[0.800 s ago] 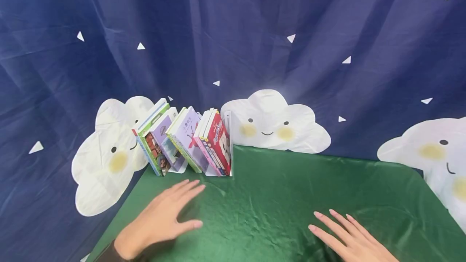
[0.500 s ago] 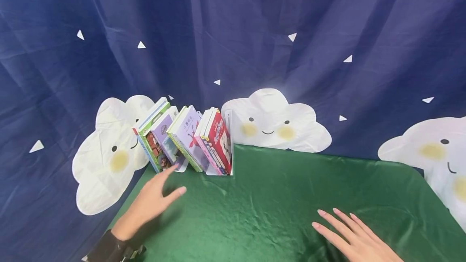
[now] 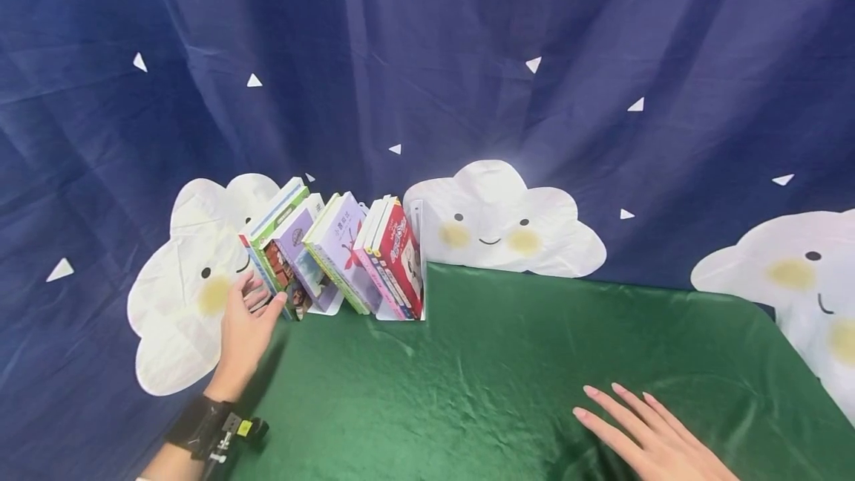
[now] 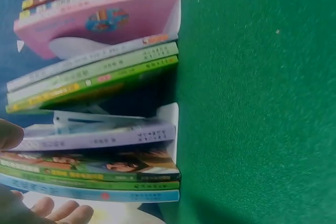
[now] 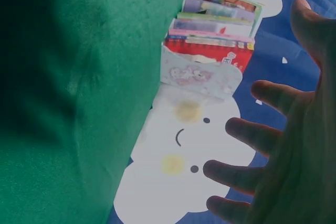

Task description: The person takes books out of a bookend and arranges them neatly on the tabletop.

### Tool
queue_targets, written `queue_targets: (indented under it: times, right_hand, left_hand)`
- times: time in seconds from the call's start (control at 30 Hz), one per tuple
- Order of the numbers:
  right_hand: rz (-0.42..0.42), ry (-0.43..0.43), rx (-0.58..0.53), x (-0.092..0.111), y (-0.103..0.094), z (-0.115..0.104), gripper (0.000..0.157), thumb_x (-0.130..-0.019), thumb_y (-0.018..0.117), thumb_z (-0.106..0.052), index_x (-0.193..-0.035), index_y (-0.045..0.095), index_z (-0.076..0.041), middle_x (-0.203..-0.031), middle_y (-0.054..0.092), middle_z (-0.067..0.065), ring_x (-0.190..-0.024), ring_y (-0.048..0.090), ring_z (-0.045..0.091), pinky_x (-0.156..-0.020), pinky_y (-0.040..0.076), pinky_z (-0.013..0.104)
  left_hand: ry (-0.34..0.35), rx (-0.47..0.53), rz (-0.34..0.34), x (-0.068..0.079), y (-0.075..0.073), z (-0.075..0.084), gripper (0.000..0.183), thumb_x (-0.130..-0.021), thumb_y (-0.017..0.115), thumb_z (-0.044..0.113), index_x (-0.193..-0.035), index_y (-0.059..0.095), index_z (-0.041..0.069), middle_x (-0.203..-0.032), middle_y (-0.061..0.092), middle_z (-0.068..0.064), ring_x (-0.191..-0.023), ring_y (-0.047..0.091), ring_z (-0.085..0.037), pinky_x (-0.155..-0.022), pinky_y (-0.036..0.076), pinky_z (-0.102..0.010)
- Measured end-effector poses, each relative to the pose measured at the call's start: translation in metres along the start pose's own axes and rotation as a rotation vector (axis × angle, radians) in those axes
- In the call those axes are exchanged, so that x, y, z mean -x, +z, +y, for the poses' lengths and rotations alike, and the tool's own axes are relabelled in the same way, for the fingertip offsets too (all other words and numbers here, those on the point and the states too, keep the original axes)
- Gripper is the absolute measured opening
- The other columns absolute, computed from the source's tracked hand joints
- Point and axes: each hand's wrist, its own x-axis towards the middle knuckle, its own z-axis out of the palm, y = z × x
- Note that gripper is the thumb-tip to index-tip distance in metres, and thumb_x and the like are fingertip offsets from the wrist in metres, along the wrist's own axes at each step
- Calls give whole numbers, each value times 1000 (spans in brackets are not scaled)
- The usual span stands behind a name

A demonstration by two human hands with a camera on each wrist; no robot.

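Leaning books stand in a row at the table's back left. My left hand (image 3: 243,329) is at the row's left end, beside the leftmost books (image 3: 270,266). In the left wrist view its fingers (image 4: 65,211) lie outside the light-blue spine (image 4: 131,195), and the thumb (image 4: 9,134) is on the other side, near a lilac book (image 4: 100,139). Whether they touch is unclear; no firm hold shows. Further right come a lilac-covered book (image 3: 347,240) and a red book (image 3: 401,254). My right hand (image 3: 657,429) hovers over the table with straight, spread fingers, holding nothing.
A white bookend (image 5: 199,80) with a printed picture closes the row's right end. White base plates (image 3: 327,309) show under the books. A green cloth (image 3: 501,362) covers the table. Behind hangs a dark blue curtain (image 3: 467,43) with smiling clouds.
My left hand has moved left and forward from in front of the row to its left end, turning so its fingers pass beside the outer book. The right hand has barely moved.
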Motion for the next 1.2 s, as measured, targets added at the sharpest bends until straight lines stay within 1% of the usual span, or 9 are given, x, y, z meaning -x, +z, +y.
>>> queue_targets:
  times: [0.17,0.37,0.47,0.57,0.7,0.8,0.9,1.07,1.2]
  right_hand:
    - [-11,12,13,5,-1,0,96,-76,70,-79,-155,48,-29,-171,26,-18,-159,-4,-7,-127,-11,12]
    - [-14,18,20,9,0,-1,96,-76,71,-78,-155,48,-28,-171,25,-17,-159,-3,-7,-128,-10,13]
    - [-18,29,14,12,1,-1,96,-77,70,-77,-156,47,-27,-170,28,-16,-159,-3,-8,-128,-10,14]
    - [-27,54,9,16,2,-2,97,-76,73,-76,-156,46,-28,-170,26,-18,-158,-3,-10,-127,-10,12]
    - [-33,81,16,22,2,-2,98,-74,75,-74,-156,46,-29,-170,25,-20,-157,-3,-12,-126,-11,10]
    - [-33,86,18,24,4,-3,98,-74,75,-74,-156,46,-30,-170,23,-22,-157,-3,-13,-125,-11,10]
    - [-33,94,19,26,5,-3,99,-74,76,-73,-157,45,-30,-171,20,-24,-156,-3,-14,-125,-11,9]
    - [-36,116,8,29,7,-4,100,-72,78,-71,-157,44,-31,-170,17,-25,-155,-2,-16,-124,-11,7]
    - [-36,124,1,31,6,-5,99,-71,79,-69,-156,46,-29,-171,17,-25,-154,-1,-17,-124,-10,7]
  left_hand:
    - [-20,-16,-13,-14,6,-6,75,-102,65,33,-163,26,15,-156,47,-18,-139,53,-35,-104,50,-15]
    - [-56,-38,-92,-25,4,-19,80,-104,59,42,-166,16,16,-158,45,-26,-140,52,-40,-90,40,-3]
    - [-13,-55,-134,-31,3,-26,80,-106,56,42,-167,10,19,-156,47,-29,-139,54,-37,-90,39,1]
    - [63,-22,-176,-38,4,-31,76,-109,53,35,-168,7,21,-152,50,-33,-123,65,-11,-88,42,2]
    - [111,-25,-196,-46,8,-32,63,-110,51,27,-163,22,10,-143,57,-36,-98,52,22,-85,44,0]
    - [79,-155,-144,-46,7,-30,51,-109,53,32,-148,43,1,-131,66,-32,-92,52,14,-80,43,-10]
    - [49,-285,-71,-45,6,-27,46,-105,60,38,-127,60,-3,-116,73,-30,-85,58,-3,-72,44,-22]
    - [55,-310,37,-41,6,-27,43,-96,75,36,-101,72,-6,-88,76,-27,-63,55,-12,-55,42,-23]
    - [99,-317,42,-37,5,-29,41,-95,77,35,-102,71,-4,-86,76,-24,-62,56,-12,-54,41,-20]
